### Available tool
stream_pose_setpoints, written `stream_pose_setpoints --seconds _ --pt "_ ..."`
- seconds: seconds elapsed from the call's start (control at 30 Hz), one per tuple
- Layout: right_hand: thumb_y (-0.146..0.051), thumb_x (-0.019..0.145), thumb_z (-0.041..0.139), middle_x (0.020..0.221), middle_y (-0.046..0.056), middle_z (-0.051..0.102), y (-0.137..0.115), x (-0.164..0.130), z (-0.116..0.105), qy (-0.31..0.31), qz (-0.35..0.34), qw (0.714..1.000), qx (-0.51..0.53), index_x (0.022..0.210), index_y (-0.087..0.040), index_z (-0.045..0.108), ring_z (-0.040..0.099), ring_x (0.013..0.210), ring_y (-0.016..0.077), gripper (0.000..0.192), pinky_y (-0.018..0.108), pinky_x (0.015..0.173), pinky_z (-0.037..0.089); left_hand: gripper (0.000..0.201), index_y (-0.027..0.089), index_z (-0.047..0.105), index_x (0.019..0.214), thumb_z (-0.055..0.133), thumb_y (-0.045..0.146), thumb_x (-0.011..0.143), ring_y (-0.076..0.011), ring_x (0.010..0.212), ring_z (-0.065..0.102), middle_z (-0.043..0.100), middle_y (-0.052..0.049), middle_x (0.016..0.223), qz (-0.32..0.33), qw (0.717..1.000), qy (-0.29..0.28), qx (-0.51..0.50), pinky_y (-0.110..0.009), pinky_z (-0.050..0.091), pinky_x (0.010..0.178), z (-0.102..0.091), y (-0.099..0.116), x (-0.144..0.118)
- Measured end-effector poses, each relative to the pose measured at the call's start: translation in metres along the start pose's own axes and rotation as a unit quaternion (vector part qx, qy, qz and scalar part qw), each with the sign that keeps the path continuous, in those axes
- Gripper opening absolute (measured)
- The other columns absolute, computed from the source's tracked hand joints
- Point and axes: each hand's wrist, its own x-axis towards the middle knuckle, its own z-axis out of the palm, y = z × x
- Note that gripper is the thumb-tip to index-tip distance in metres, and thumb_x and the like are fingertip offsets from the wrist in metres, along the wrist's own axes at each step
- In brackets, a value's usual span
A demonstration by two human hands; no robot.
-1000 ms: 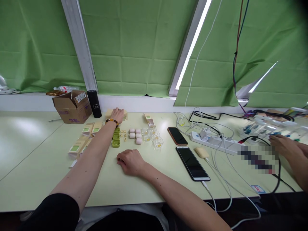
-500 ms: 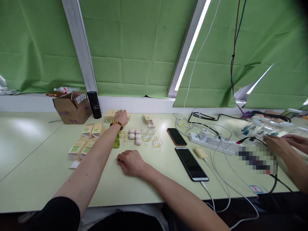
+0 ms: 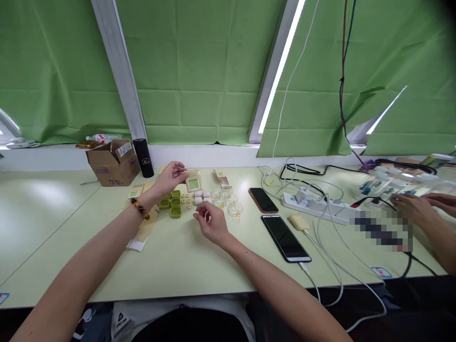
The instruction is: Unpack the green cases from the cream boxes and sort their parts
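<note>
Left hand (image 3: 173, 177): just left of the frame's centre, thumb and fingers pinched on the left edge of the green-panelled box.
Green-panelled box (image 3: 194, 182): near the frame's centre, panel facing the camera.
Right hand (image 3: 213, 223): lower centre, fingers curled; whether it grips anything, I cannot tell.
Green containers (image 3: 175, 212): left of centre, grouped on the worktop (image 3: 199, 280).
Clear cups (image 3: 234, 209): right of centre, beside pink pieces (image 3: 198, 201).
</note>
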Motion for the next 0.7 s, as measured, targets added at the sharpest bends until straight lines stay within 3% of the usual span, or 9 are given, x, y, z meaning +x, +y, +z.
stream_pose_setpoints --seconds 0.07,0.13,0.23,0.33,0.53,0.63,0.7 --pt "-0.026 0.084 0.071 0.086 -0.001 0.064 -0.001 0.003 -0.001 0.025 0.052 0.995 0.078 0.1 -0.026 0.057 0.059 0.07 0.0162 0.021 0.028 0.059 0.047 0.044 0.021 0.055 0.111 0.083 0.043 0.084 -0.0149 0.092 0.067 0.066 -0.003 0.105 -0.012 0.998 -0.007 -0.056 -0.029 0.058 0.082 0.001 0.015 -0.034" --pt "-0.027 0.079 0.076 0.109 0.004 0.066 -0.004 0.004 -0.001 0.025 0.068 0.986 0.148 0.118 -0.028 0.054 0.063 0.087 0.0186 0.044 0.029 0.062 0.052 0.046 0.022 0.055 0.111 0.083 0.047 0.085 -0.0144 0.088 0.067 0.067 -0.003 0.104 -0.052 0.993 -0.02 -0.109 -0.028 0.057 0.079 0.006 0.021 -0.062" --pt "-0.026 0.074 0.082 0.139 0.009 0.058 -0.012 0.003 -0.001 -0.009 0.05 0.978 0.2 0.14 -0.032 0.045 0.06 0.119 0.0249 0.076 0.038 0.084 0.06 0.049 0.023 0.055 0.112 0.085 0.049 0.084 -0.0158 0.092 0.069 0.069 -0.005 0.113 -0.086 0.978 -0.015 -0.188 -0.027 0.057 0.078 0.016 0.011 -0.087" --pt "-0.025 0.075 0.082 0.144 0.009 0.056 -0.016 0.002 0.0 -0.023 0.044 0.977 0.208 0.14 -0.032 0.047 0.054 0.132 0.0279 0.075 0.048 0.104 0.055 0.046 0.023 0.057 0.113 0.086 0.045 0.085 -0.015 0.096 0.068 0.068 -0.005 0.116 -0.103 0.965 -0.003 -0.24 -0.025 0.056 0.079 0.024 -0.007 -0.095" --pt "-0.023 0.075 0.081 0.144 0.009 0.059 -0.016 -0.001 0.0 -0.047 0.006 0.974 0.221 0.138 -0.03 0.048 0.058 0.133 0.0279 0.072 0.05 0.112 0.05 0.051 0.024 0.054 0.121 0.085 0.044 0.086 -0.0159 0.095 0.068 0.069 -0.005 0.112 -0.126 0.948 -0.031 -0.291 -0.027 0.056 0.08 0.029 -0.021 -0.102" --pt "-0.022 0.076 0.078 0.144 0.01 0.06 -0.016 -0.003 0.0 -0.05 -0.035 0.975 0.214 0.138 -0.028 0.048 0.058 0.135 0.0287 0.069 0.051 0.117 0.047 0.048 0.027 0.052 0.124 0.078 0.05 0.091 -0.0169 0.094 0.068 0.068 -0.006 0.117 -0.131 0.961 -0.019 -0.242 -0.028 0.057 0.076 0.032 -0.022 -0.108" --pt "-0.022 0.076 0.076 0.14 0.011 0.06 -0.014 -0.005 0.0 -0.025 -0.048 0.981 0.187 0.137 -0.027 0.048 0.059 0.133 0.0291 0.067 0.052 0.117 0.047 0.044 0.027 0.052 0.122 0.074 0.049 0.092 -0.0189 0.102 0.068 0.066 -0.007 0.122 -0.103 0.98 0.026 -0.167 -0.03 0.058 0.08 0.034 -0.025 -0.111"
